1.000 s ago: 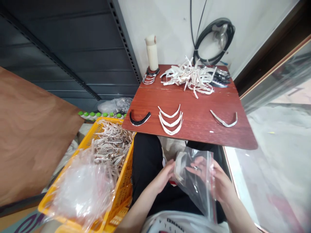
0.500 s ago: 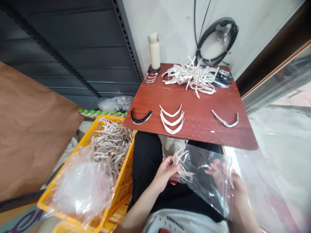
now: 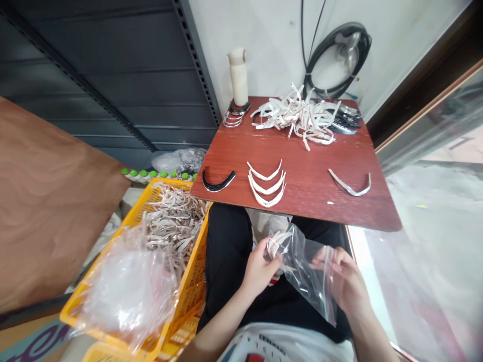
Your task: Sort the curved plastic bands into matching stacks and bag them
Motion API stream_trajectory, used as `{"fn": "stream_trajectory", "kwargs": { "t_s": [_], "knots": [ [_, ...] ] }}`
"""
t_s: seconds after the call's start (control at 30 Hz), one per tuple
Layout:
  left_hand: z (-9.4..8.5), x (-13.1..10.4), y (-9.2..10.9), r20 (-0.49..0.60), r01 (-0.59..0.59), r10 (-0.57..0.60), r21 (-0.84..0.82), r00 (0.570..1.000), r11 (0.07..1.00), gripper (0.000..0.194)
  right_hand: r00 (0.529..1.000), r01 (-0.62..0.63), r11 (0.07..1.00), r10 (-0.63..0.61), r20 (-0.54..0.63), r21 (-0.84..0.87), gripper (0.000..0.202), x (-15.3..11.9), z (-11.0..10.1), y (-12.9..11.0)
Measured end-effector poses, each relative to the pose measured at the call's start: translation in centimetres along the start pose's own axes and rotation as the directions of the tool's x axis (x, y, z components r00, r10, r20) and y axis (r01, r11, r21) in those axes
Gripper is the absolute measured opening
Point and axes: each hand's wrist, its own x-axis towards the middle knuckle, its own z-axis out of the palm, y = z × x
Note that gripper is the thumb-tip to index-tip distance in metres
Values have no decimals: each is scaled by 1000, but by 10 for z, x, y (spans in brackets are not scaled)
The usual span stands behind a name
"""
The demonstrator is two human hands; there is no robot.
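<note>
Over my lap, my left hand (image 3: 260, 269) is closed around the bottom end of a clear zip bag (image 3: 307, 281). A bundle of thin curved white strips (image 3: 277, 244) lies in that end, seemingly inside the plastic. My right hand (image 3: 347, 281) is closed on the mouth of the bag, by its reddish zip line, with some fingers seen through the film. On the board in front rest three nested white curved strips (image 3: 267, 188), a black curved bundle (image 3: 218, 182) to their left and a silvery curved strip (image 3: 350, 183) to the right.
A heap of white strips (image 3: 298, 118) covers the back of the reddish-brown board (image 3: 234, 151), beside a cream flask (image 3: 239, 78). At my left stands a yellow crate (image 3: 196, 276) with many strips and a stack of clear bags (image 3: 128, 286). A coiled black cable (image 3: 313, 83) hangs behind.
My right hand has moved left toward my left hand, so the bag, stretched out before, is now slack and folded. My left hand stays on the strip end. The board's contents are unchanged.
</note>
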Motion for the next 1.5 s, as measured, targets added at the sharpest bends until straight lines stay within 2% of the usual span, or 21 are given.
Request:
{"fn": "stream_trajectory", "kwargs": {
  "t_s": [0.1,0.17,0.33,0.43,0.53,0.67,0.8,0.87,0.9,0.97,1.0,1.07,1.1,1.13,1.17,1.23,1.27,1.3,1.33,1.4,1.5],
  "knots": [
    [-3,1,-4,5,-11,11,14,1000,1000,43,999,-22,999,21,-48,-33,15,-1,5,3],
    [-4,1,-6,-5,-4,4,22,1000,1000,42,999,-36,996,35,-17,-81,15,-2,8,6],
    [-5,1,-2,-21,-36,36,20,999,999,42,969,-188,979,199,148,-82,53,-5,18,9],
    [-4,1,4,14,-11,12,-110,1000,994,42,937,-336,942,336,99,-19,57,-3,23,10],
    [-4,3,8,52,51,-38,-288,998,956,44,904,-428,903,428,-4,29,48,2,24,10],
    [-8,4,6,140,226,-179,-541,974,810,43,884,-463,883,467,-33,81,43,5,18,8],
    [-13,4,4,257,337,-222,-613,940,715,40,884,-458,889,458,-92,24,40,8,11,3],
    [-15,5,4,293,363,-223,-627,930,689,37,907,-406,906,384,-173,-118,43,8,9,2],
    [-15,5,4,306,372,-222,-636,926,676,37,923,-356,907,302,-240,-226,46,8,8,1],
    [-16,5,5,326,385,-217,-653,920,652,37,922,-239,843,41,-386,-481,49,7,9,0],
    [-16,5,5,332,388,-214,-662,919,641,37,894,-187,778,-118,-432,-600,49,6,9,0],
    [-16,5,5,337,387,-204,-681,919,621,37,812,-111,638,-384,-440,-762,49,3,9,-4],
    [-15,5,5,336,383,-197,-691,921,613,36,774,-93,579,-470,-425,-810,50,2,8,-7],
    [-15,6,5,334,378,-190,-700,923,606,35,759,-89,532,-511,-403,-842,50,0,7,-10],
    [-15,6,5,332,373,-183,-708,925,599,35,775,-100,503,-501,-384,-859,50,-2,5,-14],
    [-15,6,5,332,366,-171,-720,928,590,35,882,-155,489,-324,-343,-858,46,-6,-1,-22],
    [-15,5,6,333,364,-166,-724,928,586,35,936,-186,504,-172,-308,-844,43,-7,-5,-26],
    [-15,5,6,334,363,-162,-726,929,584,35,965,-218,525,-8,-261,-823,41,-7,-9,-30],
    [-15,5,6,334,361,-158,-728,929,583,35,967,-256,549,140,-214,-795,40,-7,-13,-33],
    [-15,5,5,342,361,-149,-726,928,585,36,926,-344,607,344,-153,-716,45,-6,-19,-38],
    [-15,5,4,366,369,-129,-720,922,588,40,877,-428,736,479,-44,-525,51,-3,-20,-42]
  ]
}}
